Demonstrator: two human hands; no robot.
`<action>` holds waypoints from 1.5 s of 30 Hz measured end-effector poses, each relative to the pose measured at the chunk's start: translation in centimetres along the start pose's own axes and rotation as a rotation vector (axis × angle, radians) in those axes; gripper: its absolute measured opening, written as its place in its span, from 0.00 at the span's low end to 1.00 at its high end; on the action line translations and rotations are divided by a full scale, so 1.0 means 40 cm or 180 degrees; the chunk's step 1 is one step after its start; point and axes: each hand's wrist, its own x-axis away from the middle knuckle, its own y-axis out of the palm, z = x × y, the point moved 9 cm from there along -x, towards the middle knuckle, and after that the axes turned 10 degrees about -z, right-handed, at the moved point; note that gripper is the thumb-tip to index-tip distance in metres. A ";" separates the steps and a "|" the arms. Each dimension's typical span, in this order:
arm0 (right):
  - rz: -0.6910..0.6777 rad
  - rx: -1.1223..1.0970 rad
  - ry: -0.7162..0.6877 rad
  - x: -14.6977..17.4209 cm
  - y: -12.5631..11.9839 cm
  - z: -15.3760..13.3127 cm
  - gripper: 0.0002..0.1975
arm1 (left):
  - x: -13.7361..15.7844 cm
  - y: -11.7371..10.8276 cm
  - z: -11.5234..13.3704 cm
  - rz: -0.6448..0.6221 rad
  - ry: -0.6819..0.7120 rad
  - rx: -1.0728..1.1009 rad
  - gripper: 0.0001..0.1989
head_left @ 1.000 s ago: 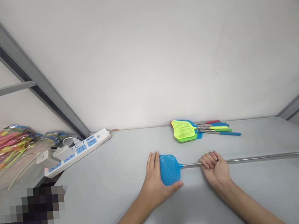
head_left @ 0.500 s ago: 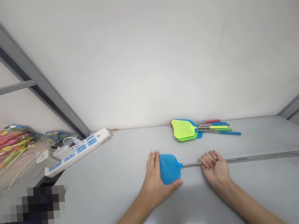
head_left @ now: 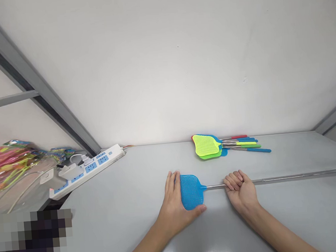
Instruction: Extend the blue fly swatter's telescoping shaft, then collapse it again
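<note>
While lying on the grey table [head_left: 120,219] at lower centre, blue swatter [head_left: 191,191]: head gripped by left hand [head_left: 174,205]; right hand [head_left: 243,192] clenched round its metal rod [head_left: 291,177]. Swatter pile [head_left: 222,146] behind; power strip [head_left: 85,170] at left.

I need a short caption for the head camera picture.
Left hand holds a blue fly swatter head; right hand grips its metal rod.
</note>
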 end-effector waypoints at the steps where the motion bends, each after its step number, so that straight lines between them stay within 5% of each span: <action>1: 0.0006 -0.0011 0.0002 0.000 0.000 0.000 0.16 | 0.001 0.000 0.001 0.0007 0.0010 -0.0007 0.48; 32: -0.0086 -0.0582 0.0221 0.015 0.026 0.033 0.14 | 0.004 0.005 0.012 -0.0021 0.0037 -0.0147 0.51; 45: -0.0330 -0.0122 0.0293 0.007 0.039 0.040 0.13 | -0.006 0.009 -0.005 -0.0021 -0.0082 -0.0128 0.55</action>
